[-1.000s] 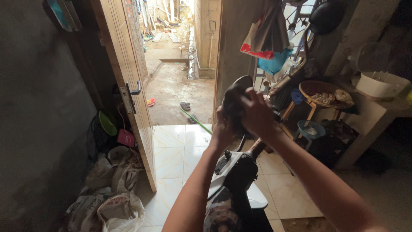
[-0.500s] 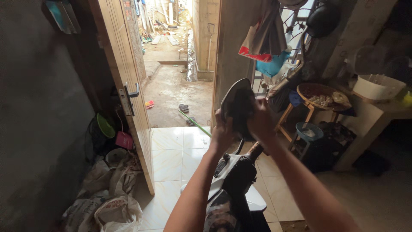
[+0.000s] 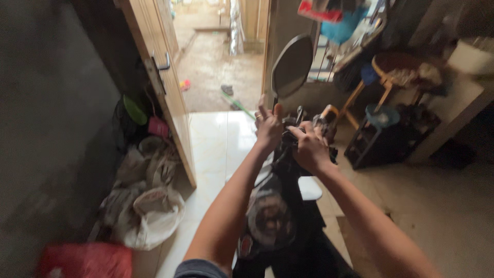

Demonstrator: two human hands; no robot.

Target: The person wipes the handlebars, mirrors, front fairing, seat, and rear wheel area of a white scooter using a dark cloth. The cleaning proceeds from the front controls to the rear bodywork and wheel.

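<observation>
Hands being worked at the mirror stem (image 3: 276, 103) of a motorcycle (image 3: 272, 216): left hand (image 3: 268, 126) half-open, fingers raised; right hand (image 3: 309, 146) closed around the mount; stem is best being steadied while the fitting is being turned.

At centre frame the mirror (image 3: 292, 67) is dark grey above a black motorbike (image 3: 280, 216). The door (image 3: 154, 67) at upper left is pale tan wood, the floor tiles (image 3: 216, 139) glossy white. A red bag (image 3: 85, 260) lies at lower left, a blue cloth (image 3: 346, 28) hangs at upper right.

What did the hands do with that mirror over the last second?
Both hands came down off the mirror head: the left hand now sits at its stem, the right hand on the handlebar parts below. The mirror stays upright, the door open.
</observation>
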